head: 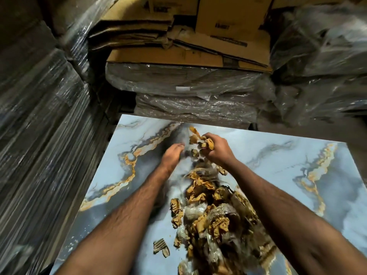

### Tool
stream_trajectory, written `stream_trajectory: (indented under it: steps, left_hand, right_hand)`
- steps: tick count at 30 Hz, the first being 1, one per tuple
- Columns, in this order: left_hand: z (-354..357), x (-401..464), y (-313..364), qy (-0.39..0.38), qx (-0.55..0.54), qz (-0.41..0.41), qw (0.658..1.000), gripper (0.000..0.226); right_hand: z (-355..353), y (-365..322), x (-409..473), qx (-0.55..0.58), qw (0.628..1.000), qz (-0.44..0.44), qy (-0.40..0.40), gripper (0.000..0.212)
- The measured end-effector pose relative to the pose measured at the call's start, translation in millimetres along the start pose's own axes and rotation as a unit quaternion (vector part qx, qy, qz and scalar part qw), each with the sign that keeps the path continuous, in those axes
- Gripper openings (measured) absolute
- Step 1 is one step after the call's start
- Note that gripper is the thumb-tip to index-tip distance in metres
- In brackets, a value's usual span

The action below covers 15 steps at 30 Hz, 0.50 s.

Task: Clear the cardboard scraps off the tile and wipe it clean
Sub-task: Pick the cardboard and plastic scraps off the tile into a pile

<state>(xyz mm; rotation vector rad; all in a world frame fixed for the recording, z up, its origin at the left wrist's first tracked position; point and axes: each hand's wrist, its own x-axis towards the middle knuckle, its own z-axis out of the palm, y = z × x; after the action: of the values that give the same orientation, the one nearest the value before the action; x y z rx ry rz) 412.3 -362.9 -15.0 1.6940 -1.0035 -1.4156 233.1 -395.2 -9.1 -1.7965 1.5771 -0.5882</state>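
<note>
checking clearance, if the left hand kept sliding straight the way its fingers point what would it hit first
Probably bare tile only: the left hand points toward the far edge, beside the cardboard scraps. Beyond that edge, wrapped stacks; depth unclear.

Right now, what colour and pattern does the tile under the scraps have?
The tile is pale blue-grey marble with gold and dark grey veins, seen in the head view.

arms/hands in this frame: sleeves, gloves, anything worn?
Both forearms are bare up to the frame edge, with no sleeve in view. Left hand and right hand wear no gloves. No watch, band or ring shows on the visible parts. Dark hair covers both forearms.
</note>
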Motion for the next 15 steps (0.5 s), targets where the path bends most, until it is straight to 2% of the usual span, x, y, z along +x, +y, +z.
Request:
stream_trajectory:
  steps: [4,7,11,15]
  left_hand:
    - [0.7,-42.2,4.0,-0.007,0.066,0.084,0.994,0.028]
    - [6.7,-77.8,-4.4,-0.025,0.089,0.14,0.986,0.027]
    - [13.6,-128.4,-23.0,-0.003,0.086,0.172,0.981,0.022]
    - [30.4,-170.3,-40.1,0.036,0.055,0.204,0.977,0.039]
  right_hand:
    - [-34.4,-28.6,-44.8,0.082,0.995,-0.028,0.046,0.033]
    - [-49.8,-43.3,-90.0,0.092,0.991,-0.064,0.068,0.037]
    - [-53.3,-48.6,-153.0,-0.043,0.988,-0.121,0.082,0.046]
    - [-38.5,-41.3,-198.1,-0.195,0.973,-0.108,0.063,0.063]
